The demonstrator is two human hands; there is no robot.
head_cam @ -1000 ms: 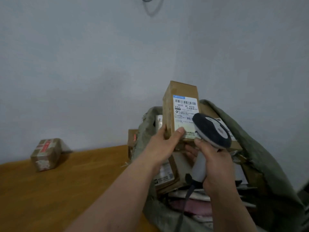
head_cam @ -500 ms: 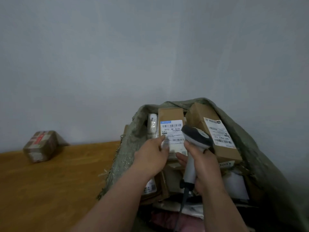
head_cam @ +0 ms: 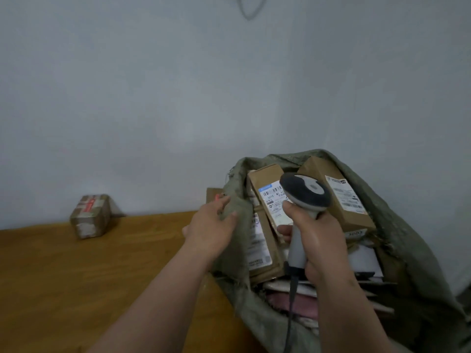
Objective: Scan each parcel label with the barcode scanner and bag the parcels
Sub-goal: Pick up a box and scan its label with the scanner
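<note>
The parcel (head_cam: 270,200), a tall brown carton with a white label headed by a blue strip and barcodes, stands tilted inside the green sack (head_cam: 407,225) at the desk's (head_cam: 76,276) right end, its label partly hidden behind the scanner (head_cam: 304,193). Half a second ago the left hand (head_cam: 211,225) gripped this carton at its lower edge; now it has let go and moved to about nine o'clock of the carton, its fingers (head_cam: 224,201) loosely spread against the sack's rim. The right hand (head_cam: 318,240) still has its fingers wrapped round the scanner's grey handle, dark head up, cable hanging below. A second labelled carton (head_cam: 341,197) leans at three o'clock of the first. A taped box (head_cam: 90,216) sits far off at nine o'clock on the desk.
</note>
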